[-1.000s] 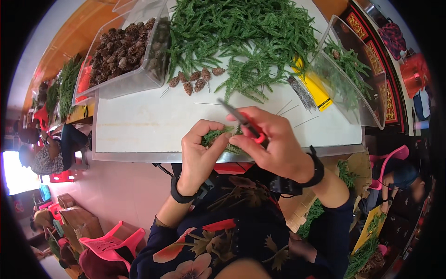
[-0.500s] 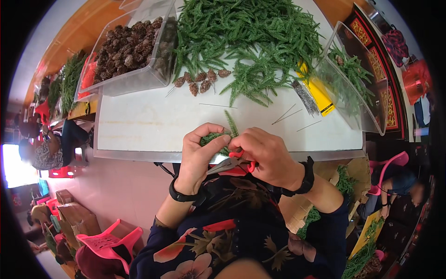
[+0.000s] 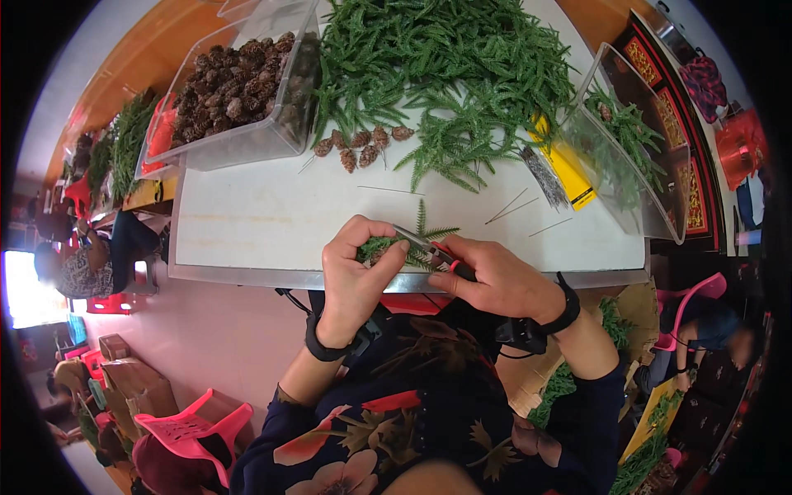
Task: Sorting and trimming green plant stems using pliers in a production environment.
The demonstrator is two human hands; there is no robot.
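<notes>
Near the table's front edge, my left hand point(image 3: 351, 276) is closed, pinching an artificial pine sprig point(image 3: 436, 233) between thumb and fingers. Some of its green needles poke out on both sides of the thumb. My right hand point(image 3: 513, 280) is wrapped round the red-and-black handles of a pair of pliers point(image 3: 459, 266). Their metal jaws point left and reach the tips of my left fingers, over the sprig. Whether the jaws grip anything there is hidden by the fingers.
On the white table point(image 3: 272, 239) lie several pine cones point(image 3: 358, 140), loose wires point(image 3: 511, 206), a yellow packet point(image 3: 569, 173) beside a wire bundle point(image 3: 544, 177), and heaped green sprigs point(image 3: 445, 58). Clear bins point(image 3: 285, 132) stand left and right. A pink chair point(image 3: 198, 425) is behind left.
My right hand has turned the pliers: the jaws pointed down towards my body and now point left at my left fingertips. The sprig's branches have spread to the right.
</notes>
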